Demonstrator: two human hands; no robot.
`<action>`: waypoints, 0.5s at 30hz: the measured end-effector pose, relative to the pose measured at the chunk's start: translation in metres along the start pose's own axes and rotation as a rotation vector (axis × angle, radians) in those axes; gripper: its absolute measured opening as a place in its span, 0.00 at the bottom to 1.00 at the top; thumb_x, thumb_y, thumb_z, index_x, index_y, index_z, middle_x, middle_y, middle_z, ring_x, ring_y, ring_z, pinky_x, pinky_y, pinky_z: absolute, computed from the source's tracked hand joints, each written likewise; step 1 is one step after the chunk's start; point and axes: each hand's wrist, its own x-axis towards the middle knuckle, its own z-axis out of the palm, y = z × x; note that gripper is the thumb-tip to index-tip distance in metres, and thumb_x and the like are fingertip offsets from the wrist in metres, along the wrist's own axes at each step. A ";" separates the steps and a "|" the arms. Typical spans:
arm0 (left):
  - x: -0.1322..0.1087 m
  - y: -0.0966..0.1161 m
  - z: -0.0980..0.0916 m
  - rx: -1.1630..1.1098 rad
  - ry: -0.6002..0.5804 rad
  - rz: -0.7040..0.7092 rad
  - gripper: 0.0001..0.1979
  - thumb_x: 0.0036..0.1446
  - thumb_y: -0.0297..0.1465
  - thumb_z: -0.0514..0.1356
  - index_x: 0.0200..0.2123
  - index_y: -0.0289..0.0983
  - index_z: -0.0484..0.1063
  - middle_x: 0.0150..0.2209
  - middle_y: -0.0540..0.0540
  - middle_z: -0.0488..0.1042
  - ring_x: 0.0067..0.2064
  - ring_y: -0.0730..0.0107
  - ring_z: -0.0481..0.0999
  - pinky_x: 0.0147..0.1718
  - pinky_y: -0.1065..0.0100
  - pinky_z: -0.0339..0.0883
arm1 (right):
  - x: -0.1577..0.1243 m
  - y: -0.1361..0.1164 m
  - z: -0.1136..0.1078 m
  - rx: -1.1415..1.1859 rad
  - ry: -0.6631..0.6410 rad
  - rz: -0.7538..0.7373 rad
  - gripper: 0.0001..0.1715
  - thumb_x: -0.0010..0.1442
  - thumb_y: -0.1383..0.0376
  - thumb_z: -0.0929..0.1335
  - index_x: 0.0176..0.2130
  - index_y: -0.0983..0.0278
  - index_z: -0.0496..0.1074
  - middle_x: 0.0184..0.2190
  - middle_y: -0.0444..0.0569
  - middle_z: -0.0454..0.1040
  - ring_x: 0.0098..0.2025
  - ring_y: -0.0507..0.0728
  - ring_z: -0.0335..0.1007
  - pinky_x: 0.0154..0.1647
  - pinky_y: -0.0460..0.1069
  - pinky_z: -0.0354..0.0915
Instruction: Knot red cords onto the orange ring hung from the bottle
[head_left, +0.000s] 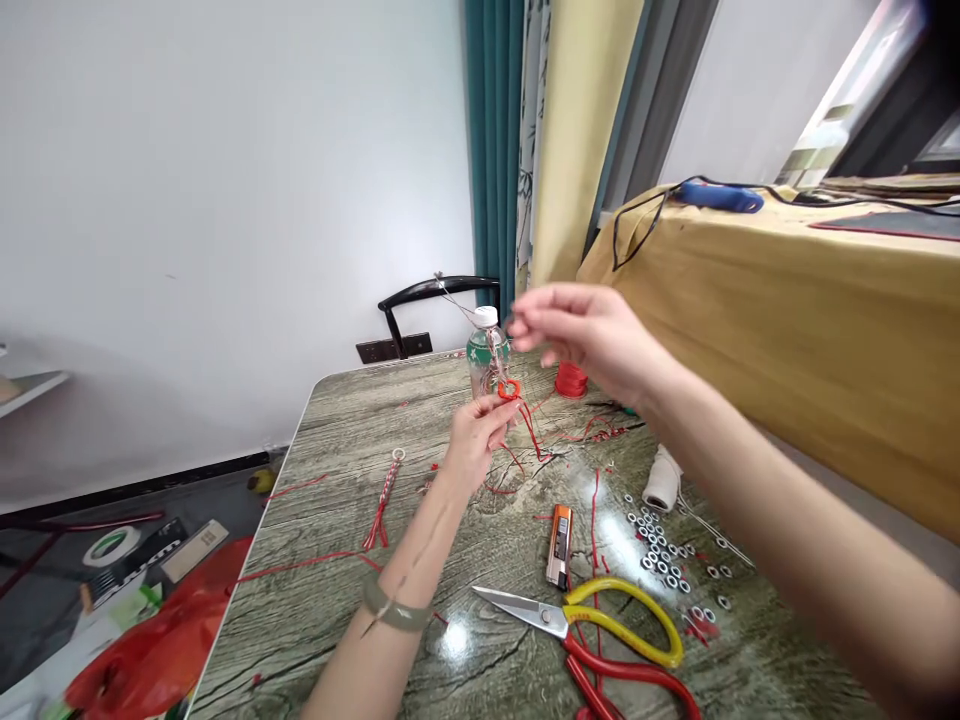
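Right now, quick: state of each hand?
Left hand: closed, pinching the red ring.
Right hand: raised, fingers partly curled; too blurred to tell whether it holds anything.

Red cord point(534, 430), red-and-white braid point(386, 490), orange lighter point(559, 545), grey wood-grained tabletop point(330, 430)

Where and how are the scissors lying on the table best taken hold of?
The scissors are probably best gripped by the yellow handle and red handle, with the right hand coming from the person's near right. Both handles form open loops toward that side, while the pointed blades face left, away from that approach.
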 end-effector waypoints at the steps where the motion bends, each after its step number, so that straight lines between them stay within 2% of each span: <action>1: -0.001 -0.001 0.001 -0.018 0.023 0.004 0.09 0.40 0.32 0.63 0.24 0.33 0.70 0.19 0.53 0.66 0.14 0.88 0.48 0.13 0.75 0.36 | -0.005 0.019 -0.009 0.025 0.046 0.057 0.10 0.51 0.66 0.66 0.35 0.68 0.69 0.31 0.49 0.73 0.30 0.48 0.70 0.21 0.38 0.64; 4: -0.004 -0.005 0.004 -0.051 0.049 0.014 0.08 0.40 0.32 0.63 0.25 0.33 0.70 0.19 0.53 0.67 0.14 0.88 0.48 0.14 0.74 0.36 | -0.020 0.061 -0.026 0.109 0.180 0.185 0.12 0.48 0.65 0.68 0.36 0.67 0.69 0.32 0.49 0.73 0.28 0.47 0.70 0.20 0.38 0.64; 6: -0.005 -0.006 0.004 -0.066 0.057 0.031 0.08 0.39 0.31 0.63 0.26 0.33 0.70 0.20 0.53 0.67 0.14 0.88 0.48 0.14 0.75 0.37 | -0.027 0.074 -0.031 0.144 0.214 0.221 0.13 0.48 0.65 0.69 0.36 0.67 0.69 0.32 0.49 0.72 0.28 0.47 0.70 0.20 0.38 0.63; 10: -0.005 -0.007 0.005 -0.074 0.086 0.045 0.10 0.38 0.31 0.64 0.26 0.35 0.70 0.20 0.54 0.66 0.15 0.87 0.48 0.15 0.74 0.39 | -0.032 0.070 -0.028 0.133 0.197 0.228 0.14 0.48 0.64 0.68 0.37 0.66 0.69 0.32 0.49 0.72 0.29 0.48 0.69 0.21 0.39 0.63; 15: -0.006 -0.009 0.004 -0.034 0.086 0.053 0.09 0.42 0.35 0.61 0.26 0.35 0.68 0.23 0.52 0.68 0.15 0.87 0.48 0.15 0.73 0.38 | -0.033 0.050 -0.019 0.043 0.138 0.147 0.14 0.49 0.62 0.67 0.37 0.66 0.69 0.31 0.48 0.72 0.25 0.46 0.65 0.20 0.40 0.61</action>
